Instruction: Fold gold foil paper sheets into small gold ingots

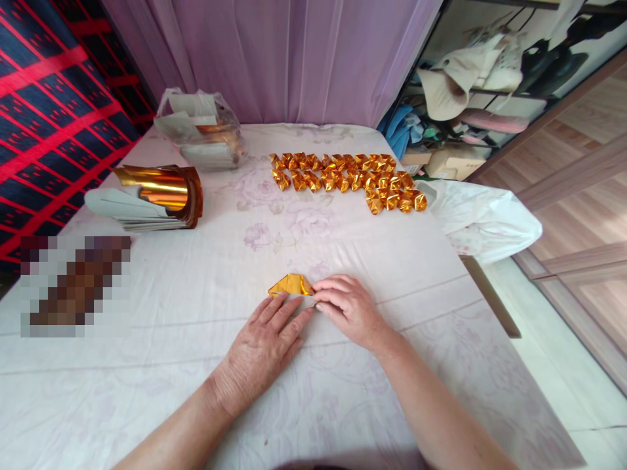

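A sheet of gold foil paper (292, 284), partly folded with slanted corners, lies flat on the table in front of me. My left hand (267, 336) rests on its near edge, fingers stretched out and lying flat. At the paper's right end, my right hand (350, 308) has its thumb and fingers pinched together on the corner. The fingers hide the near edge and part of that corner. Beyond my hands sit rows of folded gold foil pieces (337, 173), puffed and shiny, with a shorter row at the right.
A curled stack of gold foil sheets (164, 192) stands at the left, and behind it a clear plastic bag (200, 130) of more sheets. A white plastic bag (484, 219) hangs at the table's right edge. A purple curtain (274, 59) borders the back; shelves (470, 98) stand right.
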Motion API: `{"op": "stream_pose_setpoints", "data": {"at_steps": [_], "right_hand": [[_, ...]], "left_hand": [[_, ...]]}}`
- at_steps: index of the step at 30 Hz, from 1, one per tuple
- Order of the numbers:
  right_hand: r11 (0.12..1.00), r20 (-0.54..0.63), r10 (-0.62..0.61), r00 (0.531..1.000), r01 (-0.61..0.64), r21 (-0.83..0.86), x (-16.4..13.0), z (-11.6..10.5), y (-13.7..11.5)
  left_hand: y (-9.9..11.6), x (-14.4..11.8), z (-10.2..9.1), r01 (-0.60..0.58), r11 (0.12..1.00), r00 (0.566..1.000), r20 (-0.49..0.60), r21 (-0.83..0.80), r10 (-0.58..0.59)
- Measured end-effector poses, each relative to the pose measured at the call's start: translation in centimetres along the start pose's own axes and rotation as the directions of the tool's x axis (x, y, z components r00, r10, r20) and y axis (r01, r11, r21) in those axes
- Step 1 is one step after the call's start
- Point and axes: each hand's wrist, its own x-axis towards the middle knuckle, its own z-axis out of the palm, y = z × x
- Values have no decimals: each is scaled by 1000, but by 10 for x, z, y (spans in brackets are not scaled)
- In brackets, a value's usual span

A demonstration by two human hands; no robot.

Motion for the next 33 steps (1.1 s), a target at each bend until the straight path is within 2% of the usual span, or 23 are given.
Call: {"op": "stream_pose_setpoints", "data": {"at_steps": [17,27,33], "right_hand": [[992,-56,126,991,-127,-26,4,7,-6],[993,-50,106,993,-108,-42,4,6,-6],[993,-47,89,995,-92,-67,4,6,-7]], "left_hand": [[-1,1,0,19,999,1000,11,-48,-19],[-1,1,1,3,1000,1000,8,-5,-3],[-2,1,1,-8,999,1000,3,-45,8]]}}
